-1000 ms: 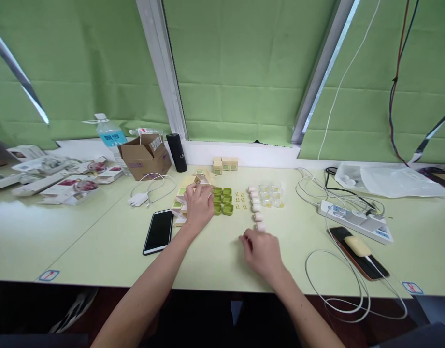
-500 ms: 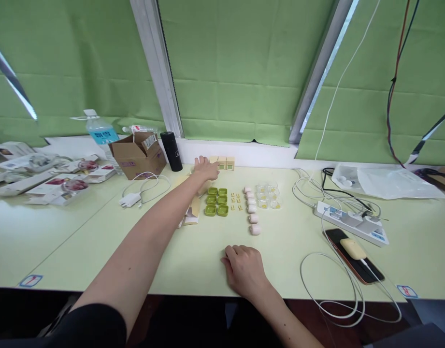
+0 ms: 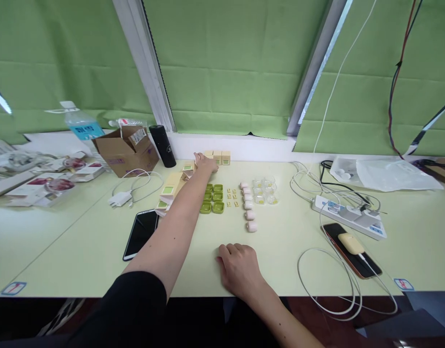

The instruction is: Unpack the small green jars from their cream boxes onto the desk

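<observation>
My left hand (image 3: 207,164) reaches to the far side of the table, its fingers apart beside a row of small cream boxes (image 3: 225,158) against the wall. Whether it touches the nearest box is unclear. More cream cartons (image 3: 171,184) lie left of my forearm, partly covered by it. Green square trays (image 3: 218,207) stand in two columns right of the forearm. Beside them are tiny yellow pieces (image 3: 236,204), a column of pale pink rounded pieces (image 3: 251,226) and clear cups (image 3: 259,198) with yellow spots. My right hand (image 3: 238,268) rests near the front edge, fingers curled, holding nothing visible.
A phone (image 3: 140,234) lies by my left forearm. Behind are a charger (image 3: 120,198), a cardboard box (image 3: 126,152) and a black bottle (image 3: 163,146). At right are a power strip (image 3: 349,217), loose cables and another phone (image 3: 367,266) under a yellow case (image 3: 351,243).
My left forearm has swung right, uncovering cartons and a phone on its left; it now overlaps the green trays. The left hand stays by the boxes. The view shifted slightly; the right hand stays put.
</observation>
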The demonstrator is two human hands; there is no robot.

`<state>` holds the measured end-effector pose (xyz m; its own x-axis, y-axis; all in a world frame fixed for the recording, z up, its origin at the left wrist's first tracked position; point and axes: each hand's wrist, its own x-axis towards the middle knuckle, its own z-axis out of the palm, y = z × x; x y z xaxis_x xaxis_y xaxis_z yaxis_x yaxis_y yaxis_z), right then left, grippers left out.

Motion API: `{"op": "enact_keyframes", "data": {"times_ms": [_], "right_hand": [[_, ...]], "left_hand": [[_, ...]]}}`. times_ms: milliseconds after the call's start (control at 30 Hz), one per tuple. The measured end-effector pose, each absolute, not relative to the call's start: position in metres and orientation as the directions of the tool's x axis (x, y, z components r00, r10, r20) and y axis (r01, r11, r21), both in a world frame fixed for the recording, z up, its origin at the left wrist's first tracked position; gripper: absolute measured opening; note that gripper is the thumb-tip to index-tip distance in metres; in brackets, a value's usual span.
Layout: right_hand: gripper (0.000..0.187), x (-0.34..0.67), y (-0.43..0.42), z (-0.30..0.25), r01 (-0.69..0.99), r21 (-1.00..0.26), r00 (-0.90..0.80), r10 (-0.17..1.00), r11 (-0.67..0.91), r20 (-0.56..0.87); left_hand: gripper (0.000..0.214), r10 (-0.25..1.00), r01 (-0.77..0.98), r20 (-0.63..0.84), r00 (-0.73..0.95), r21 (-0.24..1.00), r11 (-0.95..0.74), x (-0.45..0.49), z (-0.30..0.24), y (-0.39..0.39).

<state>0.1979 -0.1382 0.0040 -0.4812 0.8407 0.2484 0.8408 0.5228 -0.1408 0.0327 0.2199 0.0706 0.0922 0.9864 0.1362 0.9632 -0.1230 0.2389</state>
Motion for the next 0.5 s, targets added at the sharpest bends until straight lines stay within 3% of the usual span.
{"op": "enact_keyframes", "data": {"times_ms": [133, 333, 500], "right_hand": [[0.007, 0.198, -0.138, 0.004, 0.843, -0.141, -0.476, 0.843, 0.519, 0.25], [0.01, 0.199, -0.137, 0.006, 0.837, -0.144, -0.465, 0.825, 0.528, 0.322], [0.008, 0.205, -0.137, 0.01, 0.777, -0.241, -0.365, 0.729, 0.581, 0.579]], "left_hand": [[0.038, 0.996, 0.986, 0.09, 0.002, 0.164, -0.017, 0.044, 0.069, 0.21], [0.04, 0.975, 0.978, 0.21, 0.075, 0.174, -0.113, 0.062, 0.088, 0.174], [0.024, 0.859, 0.735, 0.477, 0.186, 0.513, -0.444, 0.062, 0.104, 0.109]]}}
